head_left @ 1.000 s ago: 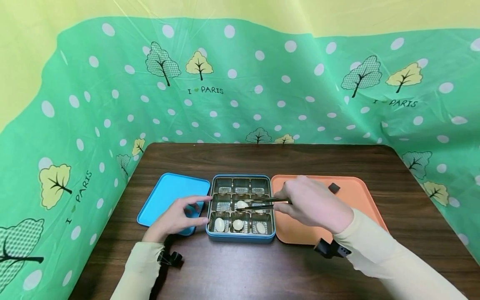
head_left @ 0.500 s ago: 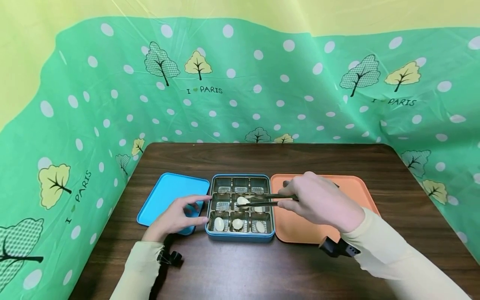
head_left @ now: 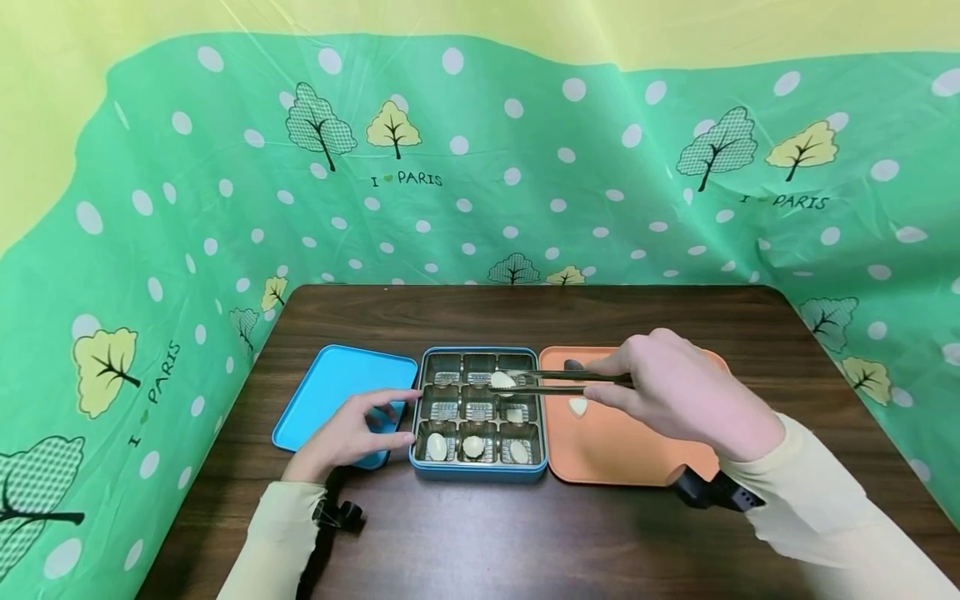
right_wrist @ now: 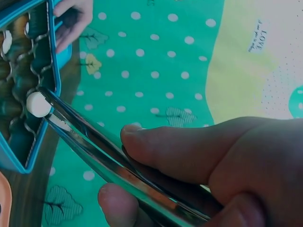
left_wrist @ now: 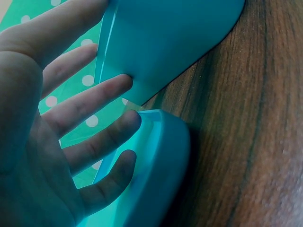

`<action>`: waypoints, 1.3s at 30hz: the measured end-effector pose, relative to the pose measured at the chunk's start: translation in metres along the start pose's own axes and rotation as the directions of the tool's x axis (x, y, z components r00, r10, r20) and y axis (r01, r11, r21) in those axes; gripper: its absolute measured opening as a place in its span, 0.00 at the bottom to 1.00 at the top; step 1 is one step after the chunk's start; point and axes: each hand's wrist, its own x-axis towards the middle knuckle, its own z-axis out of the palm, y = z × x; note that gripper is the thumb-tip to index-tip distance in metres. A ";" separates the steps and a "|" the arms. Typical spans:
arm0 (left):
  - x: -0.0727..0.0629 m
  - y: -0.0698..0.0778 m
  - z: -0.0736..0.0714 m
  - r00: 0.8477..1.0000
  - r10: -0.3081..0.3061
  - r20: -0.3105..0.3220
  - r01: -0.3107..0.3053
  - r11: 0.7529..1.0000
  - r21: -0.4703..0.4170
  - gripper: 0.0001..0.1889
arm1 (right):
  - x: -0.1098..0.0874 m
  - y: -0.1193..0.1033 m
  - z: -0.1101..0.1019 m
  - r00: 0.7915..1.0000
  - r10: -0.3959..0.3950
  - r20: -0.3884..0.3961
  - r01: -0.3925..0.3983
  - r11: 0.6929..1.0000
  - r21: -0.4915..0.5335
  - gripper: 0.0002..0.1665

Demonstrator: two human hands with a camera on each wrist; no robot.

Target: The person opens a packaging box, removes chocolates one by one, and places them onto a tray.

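Observation:
Over the back right part of the blue box (head_left: 480,474), my right hand (head_left: 675,396) grips long metal tongs (head_left: 555,390). Their tips pinch a rounded white piece (head_left: 502,382), which also shows at the tong tips in the right wrist view. The box has a divided liner. White pieces lie in all three front compartments, among them an oval one (head_left: 437,447) at front left, and a squarish one (head_left: 514,415) lies in the middle row's right compartment. My left hand (head_left: 352,433) touches the box's left side with thumb and forefinger, its fingers spread in the left wrist view.
An orange tray (head_left: 622,467) stands against the box's right side, bearing a pointed white piece (head_left: 577,407) and a dark piece (head_left: 573,365). My right hand covers part of it. Left of the box lies a blue lid (head_left: 337,383), partly behind my left hand.
The tongs have closed on the white piece in the central compartment and brought it out, up and to the back right. My right hand has moved right. My left hand stays put.

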 end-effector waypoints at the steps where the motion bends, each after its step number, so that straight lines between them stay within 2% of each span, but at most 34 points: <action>1: 0.000 0.000 0.000 1.000 -0.002 0.001 0.002 1.000 0.001 0.34 | -0.002 0.002 -0.002 1.000 0.008 -0.004 -0.008 1.000 -0.003 0.07; 3: 0.000 0.001 0.000 1.000 -0.006 0.001 0.006 1.000 0.002 0.34 | -0.007 0.008 -0.005 0.999 0.034 0.000 -0.034 0.999 0.001 0.12; 9: 0.000 0.003 -0.001 1.000 -0.017 0.001 0.017 1.000 0.002 0.34 | -0.022 0.031 -0.011 0.995 0.103 -0.008 -0.103 0.994 -0.025 0.19; 15: -0.001 0.002 -0.001 1.000 -0.024 -0.004 0.024 1.000 0.000 0.34 | -0.040 0.053 -0.013 0.983 0.183 -0.004 -0.183 0.983 -0.031 0.19; 25: 0.000 0.002 0.000 1.000 -0.021 -0.003 0.021 1.000 -0.001 0.34 | -0.064 0.084 -0.003 0.968 0.252 0.005 -0.251 0.966 -0.060 0.15; 39: 0.001 -0.001 0.000 1.000 -0.012 -0.002 0.012 1.000 -0.006 0.34 | -0.083 0.114 0.010 0.953 0.302 0.030 -0.296 0.947 -0.126 0.16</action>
